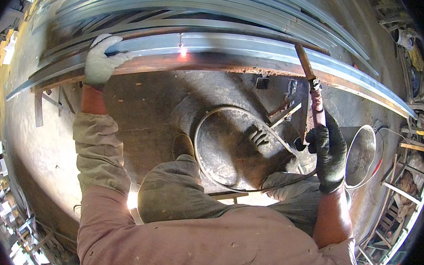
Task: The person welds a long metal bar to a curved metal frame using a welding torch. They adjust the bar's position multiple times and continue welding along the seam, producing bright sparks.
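Observation:
My left hand (101,58), in a pale work glove, grips a long grey steel profile (220,43), thumb on the near side and fingers over the far side. A small spot on the profile glows red-white (182,51) right of this hand. The profile lies along a rusty brown beam (203,64). In a dark glove, my right hand (330,153) is closed around the handle of a rusty, rod-shaped tool (317,102). Its thick brown far end reaches up over the profile; its exact kind is unclear.
More long steel profiles (203,3) lie beyond the beam. A cable loop (198,131) rests on the floor by my feet. A metal bucket (362,151) stands right of my right hand. Racks and clutter (403,199) line the right side.

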Tool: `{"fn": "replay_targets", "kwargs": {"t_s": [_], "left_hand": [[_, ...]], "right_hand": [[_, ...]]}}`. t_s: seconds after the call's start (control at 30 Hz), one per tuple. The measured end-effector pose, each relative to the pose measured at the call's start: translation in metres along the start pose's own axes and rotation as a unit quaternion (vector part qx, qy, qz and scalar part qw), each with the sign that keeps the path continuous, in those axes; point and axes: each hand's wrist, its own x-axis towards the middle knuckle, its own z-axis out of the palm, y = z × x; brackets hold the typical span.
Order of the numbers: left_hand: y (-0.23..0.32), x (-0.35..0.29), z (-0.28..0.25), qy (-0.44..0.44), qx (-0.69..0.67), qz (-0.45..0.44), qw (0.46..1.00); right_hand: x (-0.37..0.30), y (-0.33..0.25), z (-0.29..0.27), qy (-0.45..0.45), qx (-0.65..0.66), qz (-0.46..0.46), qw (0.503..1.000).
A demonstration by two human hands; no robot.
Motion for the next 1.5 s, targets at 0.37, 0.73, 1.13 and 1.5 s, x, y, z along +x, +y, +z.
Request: {"fn": "replay_targets", "kwargs": {"t_s": [0.37, 0.73, 1.13, 1.5], "left_hand": [[0.017, 0.003, 0.001, -0.017, -0.056, 0.002, 0.998], [0.082, -0.002, 0.036, -0.020, -0.031, 0.040, 0.999], [0.106, 0.022, 0.039, -0.175, 0.194, 0.053, 0.964], [0.102, 0.029, 0.029, -0.195, 0.087, 0.053, 0.976]], "right_hand": [[0.008, -0.002, 0.005, 0.017, 0.008, 0.009, 1.000], [0.019, -0.005, 0.017, -0.018, 0.073, 0.050, 0.996], [0.008, -0.015, 0.009, 0.013, 0.017, 0.025, 0.999], [0.001, -0.005, -0.007, 0.034, 0.056, 0.035, 0.997]]}}
